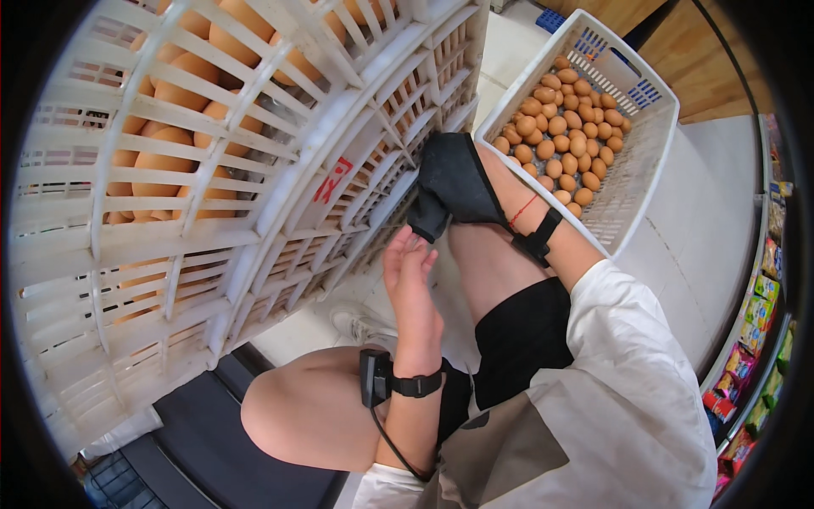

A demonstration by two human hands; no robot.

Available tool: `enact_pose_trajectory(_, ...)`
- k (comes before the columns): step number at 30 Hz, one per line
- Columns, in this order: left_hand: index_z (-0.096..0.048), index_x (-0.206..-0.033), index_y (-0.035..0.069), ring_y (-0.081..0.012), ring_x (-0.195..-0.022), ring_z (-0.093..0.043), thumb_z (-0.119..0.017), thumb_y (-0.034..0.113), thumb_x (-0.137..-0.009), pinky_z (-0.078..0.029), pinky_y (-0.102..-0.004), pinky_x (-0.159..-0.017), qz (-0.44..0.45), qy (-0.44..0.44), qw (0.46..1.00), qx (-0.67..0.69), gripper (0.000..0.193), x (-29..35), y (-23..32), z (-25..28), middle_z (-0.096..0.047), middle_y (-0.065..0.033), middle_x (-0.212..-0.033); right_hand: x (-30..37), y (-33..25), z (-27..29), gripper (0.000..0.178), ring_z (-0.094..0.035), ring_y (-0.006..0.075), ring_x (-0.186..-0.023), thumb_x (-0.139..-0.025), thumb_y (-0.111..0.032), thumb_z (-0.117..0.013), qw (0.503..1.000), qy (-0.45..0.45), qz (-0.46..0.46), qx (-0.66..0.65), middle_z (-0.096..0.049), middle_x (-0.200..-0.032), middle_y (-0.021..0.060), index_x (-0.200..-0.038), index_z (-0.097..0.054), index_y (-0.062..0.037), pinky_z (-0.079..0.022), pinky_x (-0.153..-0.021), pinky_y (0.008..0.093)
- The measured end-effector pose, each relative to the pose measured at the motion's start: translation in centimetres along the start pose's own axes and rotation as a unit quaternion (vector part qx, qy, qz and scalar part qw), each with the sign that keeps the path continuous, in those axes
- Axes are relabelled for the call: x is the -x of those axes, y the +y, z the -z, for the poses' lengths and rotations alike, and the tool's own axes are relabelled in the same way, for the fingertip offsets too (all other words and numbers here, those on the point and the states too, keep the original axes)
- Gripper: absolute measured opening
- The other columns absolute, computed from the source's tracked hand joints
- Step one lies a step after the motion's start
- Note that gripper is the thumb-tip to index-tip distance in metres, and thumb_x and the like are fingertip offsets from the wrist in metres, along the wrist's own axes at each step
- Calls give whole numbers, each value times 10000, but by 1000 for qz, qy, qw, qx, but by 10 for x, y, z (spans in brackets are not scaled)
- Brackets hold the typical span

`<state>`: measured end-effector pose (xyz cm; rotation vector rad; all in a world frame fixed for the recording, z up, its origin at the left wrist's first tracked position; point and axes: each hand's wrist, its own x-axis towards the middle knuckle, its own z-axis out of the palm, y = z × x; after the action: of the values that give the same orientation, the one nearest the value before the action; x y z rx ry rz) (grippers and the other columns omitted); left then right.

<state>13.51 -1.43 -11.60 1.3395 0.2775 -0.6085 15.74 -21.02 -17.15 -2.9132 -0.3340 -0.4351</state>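
Note:
My right hand (458,178) wears a black glove and rests against the side of a tall white slatted plastic crate (280,246). Its fingertips are hidden against the slats, so their closure does not show. Bare and palm up, my left hand (409,271) has its fingers curled together at the tip of a black glove finger, seemingly pinching it. Brown eggs (170,161) show through the slats of the tall crate. To the right stands a second white crate (661,85), open at the top, with many brown eggs (577,127) on its bottom.
My bent knee (288,416) sits beside a dark flat surface (246,458) at lower left. Pale floor tiles (678,246) run along the right crate. A shelf of colourful snack packets (746,339) lines the right rim, and a wooden panel (712,59) stands behind.

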Motion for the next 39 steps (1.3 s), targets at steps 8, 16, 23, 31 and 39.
enact_pose_trajectory(8, -436, -1359, -60, -288, -1275, -475, -535, 116, -894, -422, -399, -1026, -1, -73, 997, 10, 507, 3, -2, -4, -461, -189, -1362, 8, 19, 5, 221, -618, 356, -798, -613, -239, -697, 993, -42, 31, -102, -630, -804, 140, -735, -622, -71, -500, -725, 406)
enact_pose_trajectory(16, -380, -1414, -47, -304, -1361, -384, -492, 117, -921, -372, -420, -1085, 1, -157, 987, 30, 531, -11, -17, 1, -401, -173, -1447, 32, 63, -36, 285, -560, 298, -1061, -782, -272, -627, 993, -20, 51, -104, -654, -1034, 145, -978, -640, -64, -425, -969, 396)
enact_pose_trajectory(23, -327, -1448, -42, -310, -1401, -334, -462, 88, -914, -347, -435, -1113, 13, -212, 977, 25, 566, -22, -32, 4, -341, -193, -1493, 41, 93, -56, 288, -554, 307, -1075, -810, -269, -600, 985, -94, 101, -103, -649, -1090, 134, -1028, -638, -86, -412, -991, 390)
enact_pose_trajectory(31, -307, -1464, -25, -323, -1417, -310, -435, 88, -905, -328, -444, -1124, -14, -227, 974, -6, 585, -17, -36, 0, -297, -210, -1521, 40, 90, -42, 214, -599, 280, -1042, -826, -187, -576, 982, -89, 150, -72, -668, -1060, 122, -996, -646, -77, -442, -965, 362)
enact_pose_trajectory(39, -349, -1435, -21, -299, -1380, -355, -454, 99, -899, -353, -430, -1103, -44, -186, 981, 23, 559, -16, -41, -4, -356, -187, -1479, 50, 42, -132, 154, -622, 338, -921, -795, -192, -596, 970, 124, -68, -196, -667, -897, 133, -882, -646, -75, -481, -831, 399)
